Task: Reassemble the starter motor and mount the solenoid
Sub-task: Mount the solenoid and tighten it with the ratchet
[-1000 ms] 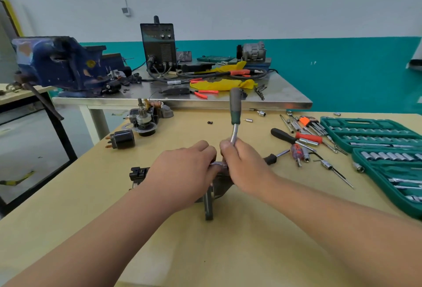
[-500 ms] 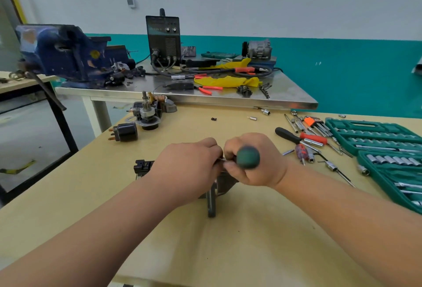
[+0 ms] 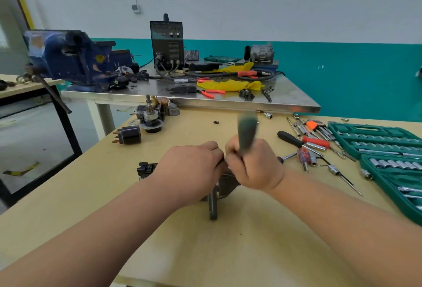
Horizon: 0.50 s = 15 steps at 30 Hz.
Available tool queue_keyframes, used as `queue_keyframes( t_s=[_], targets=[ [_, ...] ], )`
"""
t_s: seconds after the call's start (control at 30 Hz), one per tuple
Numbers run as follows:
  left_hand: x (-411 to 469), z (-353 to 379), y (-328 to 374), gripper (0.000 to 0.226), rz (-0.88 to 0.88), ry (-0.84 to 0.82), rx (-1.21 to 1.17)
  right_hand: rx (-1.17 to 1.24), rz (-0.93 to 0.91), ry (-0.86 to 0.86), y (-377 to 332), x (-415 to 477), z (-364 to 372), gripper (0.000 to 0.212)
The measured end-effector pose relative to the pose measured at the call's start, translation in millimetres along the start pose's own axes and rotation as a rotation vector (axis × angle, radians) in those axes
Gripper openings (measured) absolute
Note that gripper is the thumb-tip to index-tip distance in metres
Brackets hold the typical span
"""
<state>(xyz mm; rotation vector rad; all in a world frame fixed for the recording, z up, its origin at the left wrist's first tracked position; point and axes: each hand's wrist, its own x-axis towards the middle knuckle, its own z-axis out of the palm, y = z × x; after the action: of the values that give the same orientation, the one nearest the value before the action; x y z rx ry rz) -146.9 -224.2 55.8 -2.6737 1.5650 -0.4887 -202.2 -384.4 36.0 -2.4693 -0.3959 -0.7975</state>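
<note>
The grey starter motor housing (image 3: 222, 189) lies on the wooden table (image 3: 251, 241), mostly hidden under my hands; its black connector end (image 3: 146, 168) sticks out on the left. My left hand (image 3: 191, 170) grips the housing from above. My right hand (image 3: 254, 168) grips a ratchet wrench whose green handle (image 3: 246, 132) points up and is motion-blurred. A black solenoid (image 3: 129, 135) lies at the table's left edge. An armature assembly (image 3: 151, 115) stands just behind the solenoid.
Open green socket cases (image 3: 386, 149) fill the right side. Screwdrivers, hex keys and loose sockets (image 3: 312, 143) lie between them and my right hand. Behind is a steel bench (image 3: 285, 99) carrying a blue vise (image 3: 68, 58), a black welder (image 3: 166, 44) and yellow cloth (image 3: 228, 85).
The wrench handle swung from upright down toward me, and now it points up again, blurred. My left hand has stayed on the housing.
</note>
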Motion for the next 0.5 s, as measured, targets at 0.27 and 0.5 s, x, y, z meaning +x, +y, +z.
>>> queue_keyframes(
  t_s=[0.27,0.5],
  targets=[
    [2.2,1.0,-0.4,0.033,0.005,-0.021,0.024,-0.03,0.237,0.015,-8.6,-4.7,1.2,0.029],
    [0.3,-0.3,1.5,0.039,-0.006,-0.005,0.034,0.8,1.051,-0.133,-6.8,8.1,9.0,0.046]
  ],
)
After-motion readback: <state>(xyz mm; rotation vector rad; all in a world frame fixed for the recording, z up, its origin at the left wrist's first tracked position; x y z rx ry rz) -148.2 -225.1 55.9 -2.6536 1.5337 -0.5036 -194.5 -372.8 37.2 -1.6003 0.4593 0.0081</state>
